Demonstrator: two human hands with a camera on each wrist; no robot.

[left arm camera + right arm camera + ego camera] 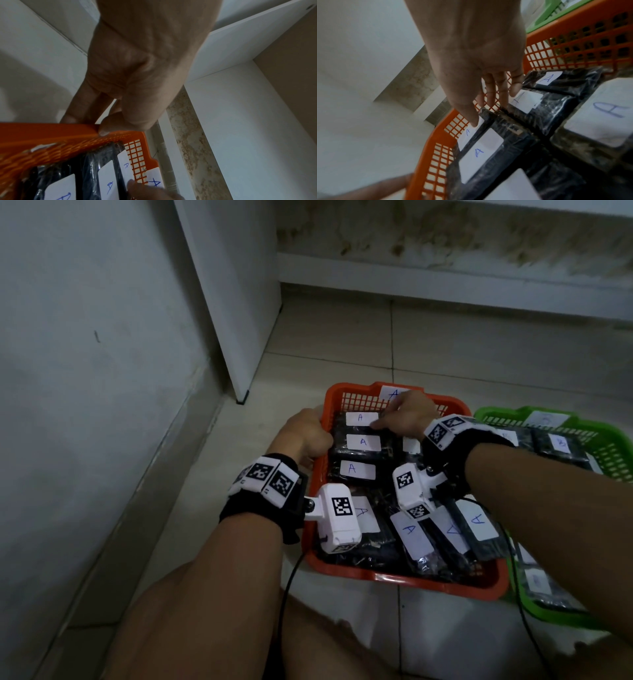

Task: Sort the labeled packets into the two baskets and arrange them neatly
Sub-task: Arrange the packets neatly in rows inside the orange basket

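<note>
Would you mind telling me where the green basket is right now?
In the head view the green basket sits on the floor at the right, right beside the orange basket, partly hidden by the right forearm.

Handwritten blue "A" on the white label at the far rim of the orange basket (346,402). The same "A" on the white stickers of the black packets (363,441) inside it. One packet in the green basket (613,450) bears a blurred letter, seemingly "B"; that basket's rim label is unreadable.
</note>
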